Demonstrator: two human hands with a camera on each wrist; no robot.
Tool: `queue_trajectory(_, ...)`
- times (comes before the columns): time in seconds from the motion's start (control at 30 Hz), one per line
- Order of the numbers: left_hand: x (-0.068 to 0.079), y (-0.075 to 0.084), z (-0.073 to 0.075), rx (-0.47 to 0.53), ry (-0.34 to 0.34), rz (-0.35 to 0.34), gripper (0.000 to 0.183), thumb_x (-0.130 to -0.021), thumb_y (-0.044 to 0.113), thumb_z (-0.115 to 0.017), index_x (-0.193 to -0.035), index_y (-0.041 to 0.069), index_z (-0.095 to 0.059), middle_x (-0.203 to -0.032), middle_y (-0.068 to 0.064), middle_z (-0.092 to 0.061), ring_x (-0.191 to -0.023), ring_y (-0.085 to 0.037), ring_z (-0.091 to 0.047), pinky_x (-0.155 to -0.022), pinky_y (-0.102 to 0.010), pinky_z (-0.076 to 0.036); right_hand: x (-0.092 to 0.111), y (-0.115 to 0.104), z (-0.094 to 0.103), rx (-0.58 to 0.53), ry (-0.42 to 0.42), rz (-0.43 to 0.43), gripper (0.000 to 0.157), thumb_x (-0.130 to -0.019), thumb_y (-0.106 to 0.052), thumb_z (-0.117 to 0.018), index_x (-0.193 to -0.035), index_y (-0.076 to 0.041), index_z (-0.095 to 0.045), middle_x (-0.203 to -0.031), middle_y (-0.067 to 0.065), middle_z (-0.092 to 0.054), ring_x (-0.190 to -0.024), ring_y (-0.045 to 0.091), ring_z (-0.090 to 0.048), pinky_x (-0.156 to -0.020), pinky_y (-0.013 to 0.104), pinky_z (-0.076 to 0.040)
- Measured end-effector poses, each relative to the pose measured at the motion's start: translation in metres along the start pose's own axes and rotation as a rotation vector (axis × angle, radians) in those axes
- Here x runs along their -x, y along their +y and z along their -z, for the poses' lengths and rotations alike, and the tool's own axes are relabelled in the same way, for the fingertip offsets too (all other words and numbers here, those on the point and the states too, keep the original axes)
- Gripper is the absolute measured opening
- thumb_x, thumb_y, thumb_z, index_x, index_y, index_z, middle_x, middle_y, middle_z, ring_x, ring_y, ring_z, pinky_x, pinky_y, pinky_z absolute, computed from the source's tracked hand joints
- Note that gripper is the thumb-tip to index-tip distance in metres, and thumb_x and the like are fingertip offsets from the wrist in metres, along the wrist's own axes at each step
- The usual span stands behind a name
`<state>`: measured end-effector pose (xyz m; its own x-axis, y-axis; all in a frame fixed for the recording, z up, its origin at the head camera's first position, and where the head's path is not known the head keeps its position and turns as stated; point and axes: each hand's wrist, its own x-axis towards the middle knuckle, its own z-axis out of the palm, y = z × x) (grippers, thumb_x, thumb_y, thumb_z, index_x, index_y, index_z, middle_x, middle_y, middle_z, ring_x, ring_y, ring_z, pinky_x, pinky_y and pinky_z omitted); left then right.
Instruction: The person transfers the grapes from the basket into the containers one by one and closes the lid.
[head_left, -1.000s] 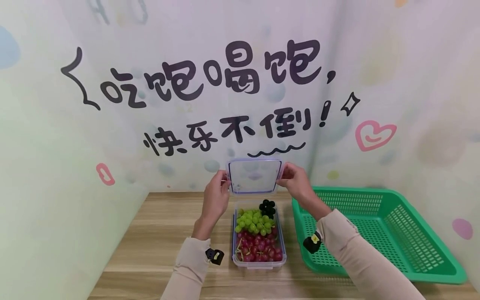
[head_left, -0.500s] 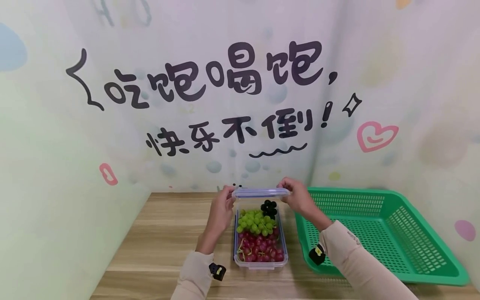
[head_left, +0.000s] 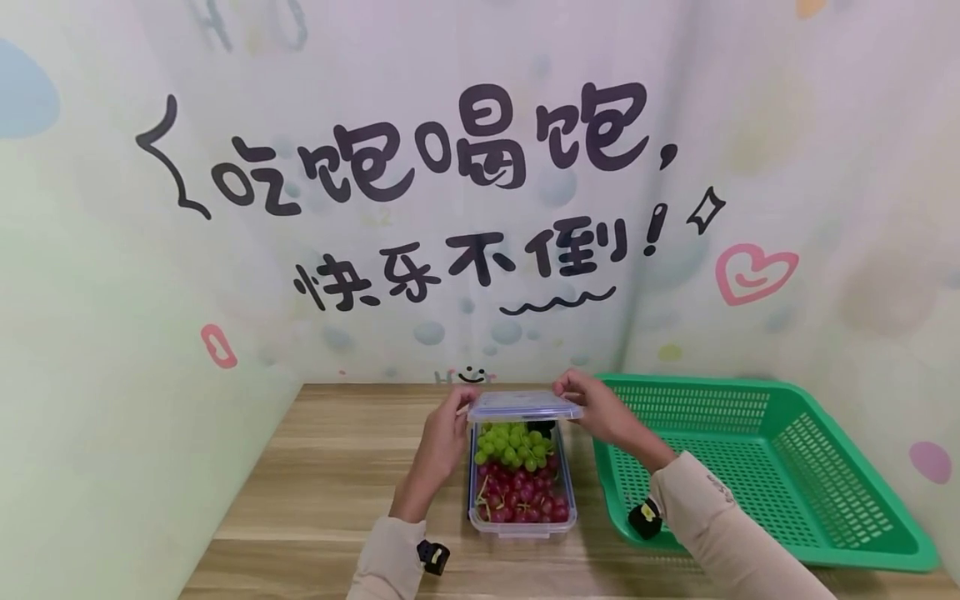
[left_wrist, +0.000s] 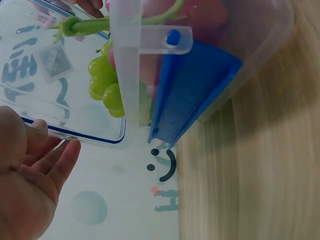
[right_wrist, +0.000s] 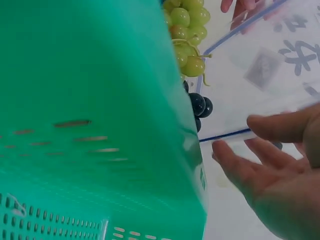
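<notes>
A clear lid [head_left: 525,406] with a blue seal hangs tilted over the far end of a clear plastic food container [head_left: 522,529]. My left hand [head_left: 441,437] pinches its left edge between thumb and fingers. At its right edge, my right hand [head_left: 603,410] grips with thumb and fingertips, as the right wrist view also shows. Inside the container, red grapes [head_left: 521,498] fill the near part and green grapes [head_left: 510,446] lie behind them. Dark grapes [right_wrist: 199,105] sit at the far end, mostly covered by the lid in the head view. A blue side latch [left_wrist: 195,85] hangs open.
A green perforated basket [head_left: 757,479] stands right of the container, beneath my right forearm. The wood-grain table [head_left: 337,483] extends to the left. Behind it rises a printed backdrop [head_left: 465,342] with black lettering.
Both hands have lowered the lid from nearly upright above the container to a flatter tilt over its far end. The dark grapes, earlier visible, are now mostly covered. The container stays in place.
</notes>
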<state>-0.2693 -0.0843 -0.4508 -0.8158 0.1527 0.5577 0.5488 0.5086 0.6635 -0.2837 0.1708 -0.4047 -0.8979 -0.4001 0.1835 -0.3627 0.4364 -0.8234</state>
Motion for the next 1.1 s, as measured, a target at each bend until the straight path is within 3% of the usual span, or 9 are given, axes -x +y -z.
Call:
queue_trajectory(0.1,0.004,-0.001,-0.001,-0.079,-0.025,-0.044,0.041,-0.084,-0.014,-0.048,-0.114,0.011,-0.057,-0.114,-0.008,-0.059,-0.108,-0.022,-0.054,-0.089,-0.034,-0.047,0.004,0.001,0.001,-0.011,-0.067,-0.024,0.039,-0.078,0.021,-0.049,-0.105,-0.006,-0.055,-0.127,0.017,-0.047,-0.119,0.041,-0.042,-0.087,0.04,-0.048)
queue_trajectory(0.23,0.013,-0.002,-0.001,-0.133,-0.049,-0.099,0.04,-0.084,-0.012,-0.05,-0.113,0.012,-0.061,-0.111,-0.01,-0.057,-0.104,-0.025,-0.055,-0.087,-0.038,-0.047,0.007,0.002,0.001,-0.036,-0.084,-0.108,0.048,-0.078,0.021,-0.041,-0.113,-0.006,-0.058,-0.129,0.015,-0.047,-0.118,0.036,-0.045,-0.092,0.04,-0.044)
queue_trajectory(0.37,0.02,-0.003,0.0,-0.127,-0.074,-0.117,0.036,-0.084,-0.012,-0.05,-0.109,0.01,-0.062,-0.111,-0.012,-0.056,-0.105,-0.026,-0.054,-0.088,-0.037,-0.047,0.008,0.001,-0.001,-0.052,-0.025,-0.235,0.033,-0.086,0.008,-0.043,-0.108,-0.008,-0.063,-0.127,0.011,-0.051,-0.113,0.029,-0.05,-0.088,0.038,-0.048)
queue_trajectory(0.47,0.023,-0.005,0.0,-0.135,-0.1,-0.112,0.037,-0.083,-0.013,-0.051,-0.108,0.011,-0.063,-0.112,-0.011,-0.055,-0.107,-0.024,-0.053,-0.09,-0.036,-0.046,0.007,-0.003,-0.005,0.033,0.004,-0.297,0.025,-0.09,-0.01,-0.049,-0.112,-0.008,-0.062,-0.122,0.01,-0.054,-0.11,0.026,-0.051,-0.085,0.04,-0.048)
queue_trajectory(0.6,0.025,-0.008,-0.001,-0.148,-0.125,-0.12,0.042,-0.079,-0.018,-0.052,-0.107,0.011,-0.062,-0.113,-0.01,-0.054,-0.109,-0.023,-0.052,-0.092,-0.034,-0.045,0.006,-0.01,-0.016,0.151,0.023,-0.339,0.037,-0.09,-0.022,-0.053,-0.122,-0.005,-0.055,-0.123,0.012,-0.054,-0.113,0.029,-0.048,-0.089,0.047,-0.043)
queue_trajectory(0.8,0.029,-0.013,-0.002,-0.142,-0.117,-0.156,0.048,-0.072,-0.024,-0.052,-0.105,0.009,-0.063,-0.112,-0.011,-0.054,-0.107,-0.022,-0.052,-0.092,-0.035,-0.045,0.006,-0.015,-0.032,0.21,0.084,-0.318,0.042,-0.09,-0.022,-0.054,-0.126,-0.001,-0.05,-0.119,0.017,-0.055,-0.108,0.03,-0.052,-0.087,0.046,-0.046)
queue_trajectory(0.9,0.031,-0.015,-0.003,-0.14,-0.117,-0.183,0.046,-0.072,-0.025,-0.052,-0.103,0.008,-0.063,-0.111,-0.012,-0.053,-0.106,-0.022,-0.052,-0.09,-0.035,-0.046,0.009,-0.014,-0.039,0.219,0.113,-0.279,0.033,-0.089,-0.018,-0.056,-0.116,0.0,-0.057,-0.099,0.013,-0.063,-0.087,0.02,-0.058,-0.072,0.035,-0.051)
queue_trajectory(1.0,0.032,-0.017,-0.004,-0.136,-0.126,-0.193,0.044,-0.073,-0.023,-0.051,-0.102,0.007,-0.063,-0.112,-0.013,-0.052,-0.106,-0.022,-0.051,-0.09,-0.035,-0.046,0.011,-0.015,-0.045,0.275,0.146,-0.247,0.021,-0.087,-0.016,-0.057,-0.098,0.001,-0.062,-0.075,0.01,-0.059,-0.067,0.018,-0.053,-0.056,0.03,-0.047)
queue_trajectory(1.1,0.034,-0.018,-0.004,-0.125,-0.136,-0.186,0.043,-0.074,-0.023,-0.052,-0.102,0.008,-0.063,-0.114,-0.013,-0.051,-0.107,-0.021,-0.051,-0.089,-0.035,-0.046,0.013,-0.017,-0.051,0.336,0.18,-0.26,0.03,-0.087,-0.018,-0.057,-0.104,0.006,-0.059,-0.086,0.019,-0.056,-0.08,0.027,-0.054,-0.067,0.037,-0.049)
